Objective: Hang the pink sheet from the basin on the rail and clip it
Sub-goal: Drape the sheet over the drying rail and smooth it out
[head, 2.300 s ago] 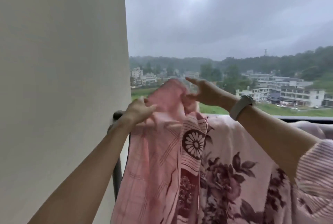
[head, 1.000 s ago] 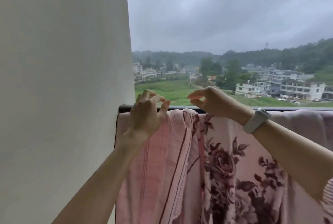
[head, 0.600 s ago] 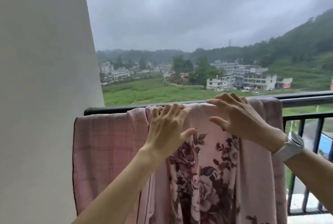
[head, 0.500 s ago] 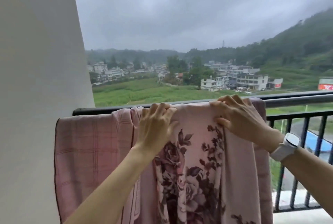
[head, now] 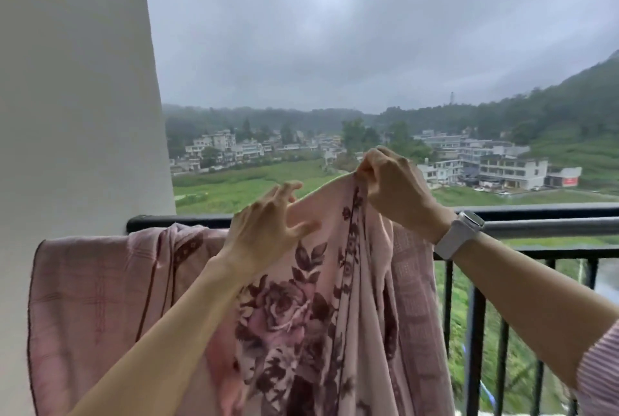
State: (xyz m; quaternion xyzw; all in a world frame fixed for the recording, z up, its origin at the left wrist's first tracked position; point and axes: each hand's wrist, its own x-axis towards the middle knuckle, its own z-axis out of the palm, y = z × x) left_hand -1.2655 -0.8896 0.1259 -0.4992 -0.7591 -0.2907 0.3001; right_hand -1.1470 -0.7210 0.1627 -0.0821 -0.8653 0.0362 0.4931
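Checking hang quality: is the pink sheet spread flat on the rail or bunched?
Bunched: the right hand lifts a gathered fold of the pink sheet above the rail.

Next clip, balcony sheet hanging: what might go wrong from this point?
The right hand pinches a fold of the pink sheet lifted above the rail; a slip may drop it over the outer side. No clip is visible, so wind might shift the sheet. It hangs bunched, so it may dry unevenly.

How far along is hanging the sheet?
Done: the sheet already drapes over the rail. In hand: the right hand pinches a fold lifted above the rail, while the left hand is open against the cloth. Left: spreading and clipping; no clip shows.
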